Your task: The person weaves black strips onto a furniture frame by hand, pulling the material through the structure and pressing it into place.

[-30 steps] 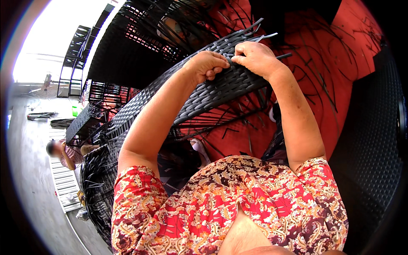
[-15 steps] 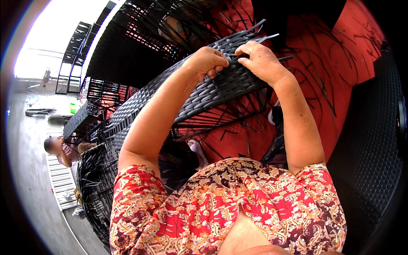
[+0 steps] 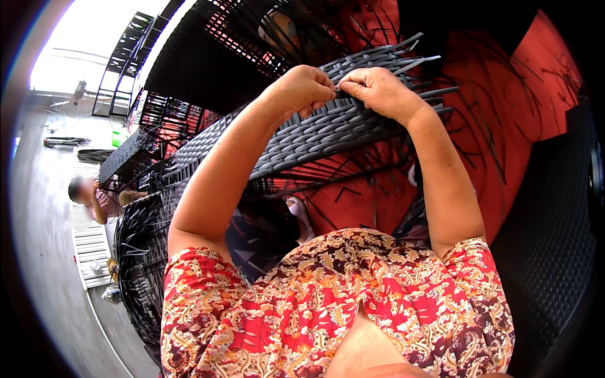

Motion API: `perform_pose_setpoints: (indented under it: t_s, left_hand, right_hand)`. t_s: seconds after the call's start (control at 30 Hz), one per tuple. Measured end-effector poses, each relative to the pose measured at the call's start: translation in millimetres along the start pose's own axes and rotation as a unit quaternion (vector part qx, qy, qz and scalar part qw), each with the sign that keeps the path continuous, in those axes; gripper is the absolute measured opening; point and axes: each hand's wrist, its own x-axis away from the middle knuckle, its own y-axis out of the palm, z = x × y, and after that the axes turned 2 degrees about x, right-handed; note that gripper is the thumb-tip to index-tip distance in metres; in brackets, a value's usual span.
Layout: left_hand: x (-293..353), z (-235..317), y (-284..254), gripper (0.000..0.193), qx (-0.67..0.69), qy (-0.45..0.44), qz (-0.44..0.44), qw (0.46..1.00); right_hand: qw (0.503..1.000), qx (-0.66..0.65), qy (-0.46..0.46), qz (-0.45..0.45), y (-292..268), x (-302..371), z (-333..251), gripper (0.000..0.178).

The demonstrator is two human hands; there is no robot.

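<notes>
In front of me lies a woven panel of grey plastic wicker, part of a dark frame piece. Loose strand ends stick out past its right end. My left hand, fingers curled in, is closed at the panel's upper surface. Close beside it, my right hand pinches with thumb and forefinger. The fingertips of both hands nearly meet over a grey wicker strand, mostly hidden by the fingers.
Red sheeting strewn with dark cut strands covers the floor ahead. Black woven furniture stands at the right, more dark wicker pieces at the left. Farther left, another person sits near a white slatted rack.
My right thumb and forefinger, apart before, have closed together. The hands have drawn nearer each other. The panel has shifted slightly to the right in view.
</notes>
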Motion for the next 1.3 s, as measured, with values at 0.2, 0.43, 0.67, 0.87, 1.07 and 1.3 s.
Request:
perform_pose_setpoints:
  t_s: [0.2,0.43,0.67,0.87,1.07,1.3]
  left_hand:
    - [-3.5,-11.4,1.5,0.015,0.019,0.008,0.01,1.0]
    - [-1.7,-31.9,8.4,0.021,0.202,-0.055,0.037,0.977]
    - [-9.8,-38.6,5.0,0.019,0.472,-0.131,-0.024,0.872]
    - [-9.6,-46.9,6.6,0.021,0.599,-0.103,-0.145,0.781]
    - [-6.2,-42.9,18.7,0.023,0.654,-0.071,-0.151,0.738]
    - [-3.4,-52.9,34.1,0.019,0.681,-0.033,-0.061,0.729]
  right_hand:
    - [1.0,0.016,0.01,-0.008,-1.6,-6.6,6.3,0.019]
    - [0.994,0.077,0.051,0.058,-4.1,-5.8,-2.7,0.025]
    - [0.992,0.092,0.051,0.069,-7.6,-7.6,-8.5,0.028]
    - [0.98,0.175,0.058,0.07,-7.4,-7.8,-14.8,0.028]
    - [0.955,0.272,0.101,0.058,-7.1,-7.9,-22.1,0.027]
    - [0.956,0.269,0.107,0.051,-3.9,-5.5,-20.6,0.024]
